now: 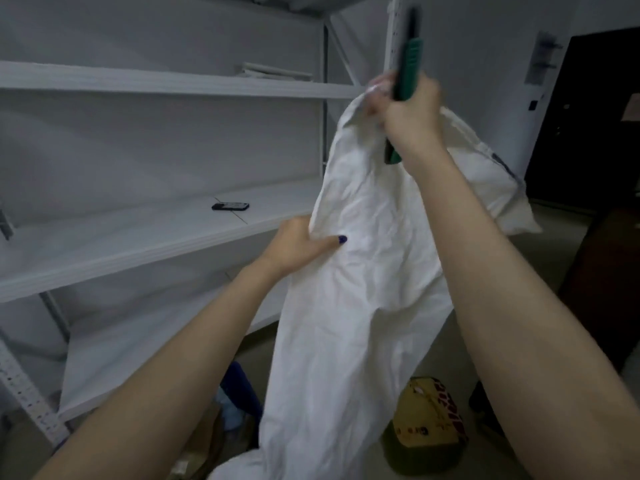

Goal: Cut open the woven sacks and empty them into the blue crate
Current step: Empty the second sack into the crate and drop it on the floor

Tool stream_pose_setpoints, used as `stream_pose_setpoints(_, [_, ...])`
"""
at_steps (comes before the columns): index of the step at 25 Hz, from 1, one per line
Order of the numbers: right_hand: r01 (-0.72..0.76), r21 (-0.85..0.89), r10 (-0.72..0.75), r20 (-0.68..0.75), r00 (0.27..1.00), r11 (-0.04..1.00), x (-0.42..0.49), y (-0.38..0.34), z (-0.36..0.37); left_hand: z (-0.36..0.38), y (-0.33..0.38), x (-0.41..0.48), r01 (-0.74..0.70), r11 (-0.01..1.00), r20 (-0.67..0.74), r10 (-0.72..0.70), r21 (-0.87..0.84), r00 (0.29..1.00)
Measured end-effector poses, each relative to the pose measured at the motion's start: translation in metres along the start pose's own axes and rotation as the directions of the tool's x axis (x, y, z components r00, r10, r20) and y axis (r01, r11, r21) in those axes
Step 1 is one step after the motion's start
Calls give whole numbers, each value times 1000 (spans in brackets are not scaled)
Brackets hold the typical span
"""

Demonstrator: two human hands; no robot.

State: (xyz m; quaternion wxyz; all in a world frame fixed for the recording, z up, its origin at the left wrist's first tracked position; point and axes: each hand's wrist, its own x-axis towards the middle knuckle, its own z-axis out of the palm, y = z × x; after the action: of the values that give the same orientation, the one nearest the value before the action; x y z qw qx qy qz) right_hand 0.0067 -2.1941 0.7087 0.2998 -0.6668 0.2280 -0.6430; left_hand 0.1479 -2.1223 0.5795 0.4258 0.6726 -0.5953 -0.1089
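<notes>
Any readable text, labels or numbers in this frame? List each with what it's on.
Nothing reads cleanly.
Yellow package, lower right: red and dark print, too blurred.
White sack: dark marking near its right edge, too blurred.
Black device on the shelf: pale marks, too small.
Green cutter: no text visible.

The sack (346, 306) is white woven cloth-like stuff, matt and heavily creased, while the cutter (410, 67) has a green plastic body with a dull sheen. The shelves (138, 237) are smooth, matt white boards on a perforated, painted metal post (31, 403), and the yellow packet (426, 420) on the floor looks like glossy plastic film.
</notes>
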Motion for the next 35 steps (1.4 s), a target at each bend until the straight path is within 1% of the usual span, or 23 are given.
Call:
stream_pose_setpoints(1, [-34, 4, 34, 103, 994, 999, -5, 3, 8, 2, 3, -1, 18, 996, 19, -16, -82, 1000])
stream_pose_setpoints(2, [-61, 14, 58, 163, 985, 998, -11, 7, 15, 4, 6, -2, 34, 986, 28, -30, -161, 999])
stream_pose_setpoints(4, [-86, 31, 79, 196, 977, 996, -22, 16, 26, 10, 2, -3, 51, 960, 1, -53, -277, 999])
stream_pose_setpoints(5, [-103, 25, 94, 237, 967, 994, -27, 20, 31, 13, -2, -2, 50, 952, -31, -62, -304, 998])
stream_pose_setpoints(8, [-142, -45, 147, 421, 895, 989, -40, 35, 43, 19, -17, 0, 56, 967, -152, -96, -248, 984])
stream_pose_setpoints(9, [-147, -49, 153, 467, 871, 988, -43, 39, 44, 19, -20, 1, 78, 959, -183, -131, -271, 974])
stream_pose_setpoints(11, [-173, -20, 158, 516, 842, 985, -50, 49, 42, 16, -30, 1, 114, 920, -224, -209, -375, 952])
stream_pose_setpoints(12, [-210, 19, 171, 511, 842, 977, -55, 58, 37, 13, -37, 0, 128, 888, -232, -251, -442, 940])
stream_pose_setpoints(13, [-259, 58, 204, 462, 863, 964, -59, 69, 30, 9, -42, -1, 137, 849, -230, -287, -510, 930])
stream_pose_setpoints(14, [-319, 86, 270, 358, 894, 944, -64, 83, 20, 5, -48, -4, 140, 810, -224, -317, -570, 922])
stream_pose_setpoints(15, [-389, 89, 364, 210, 907, 917, -68, 99, 9, 0, -53, -6, 138, 776, -222, -339, -616, 914])
stream_pose_setpoints(16, [-471, 60, 468, 53, 882, 880, -71, 120, -2, -6, -58, -7, 134, 748, -227, -360, -650, 905])
stream_pose_setpoints(17, [-566, 23, 565, -81, 821, 824, -76, 142, -11, -12, -63, -7, 134, 724, -235, -384, -677, 893])
stream_pose_setpoints(18, [-654, -3, 644, -170, 746, 756, -83, 165, -19, -18, -69, -7, 136, 704, -241, -409, -697, 880])
stream_pose_setpoints(20, [-781, -24, 758, -220, 613, 624, -104, 207, -26, -29, -81, -10, 147, 689, -255, -446, -710, 858])
stream_pose_setpoints(22, [-874, -71, 847, -223, 483, 480, -135, 245, -15, -41, -99, -19, 173, 683, -279, -498, -710, 821])
stream_pose_setpoints(24, [-934, -127, 915, -197, 353, 333, -169, 277, 6, -56, -122, -34, 206, 672, -313, -564, -711, 764])
stream_pose_setpoints(26, [-958, -184, 957, -148, 250, 221, -202, 305, 37, -72, -153, -49, 253, 668, -358, -634, -699, 686])
stream_pose_setpoints(28, [-960, -246, 983, -91, 162, 135, -241, 321, 74, -84, -191, -73, 340, 673, -399, -693, -656, 601])
stream_pose_setpoints(30, [-955, -282, 995, -13, 103, 95, -271, 330, 109, -94, -227, -94, 426, 684, -448, -719, -592, 531])
stream_pose_setpoints(32, [-938, -332, 994, 62, 87, 102, -288, 333, 138, -98, -260, -108, 500, 685, -485, -729, -530, 483])
stream_pose_setpoints(35, [-903, -406, 986, 142, 87, 138, -293, 334, 166, -101, -316, -129, 604, 631, -503, -768, -487, 396])
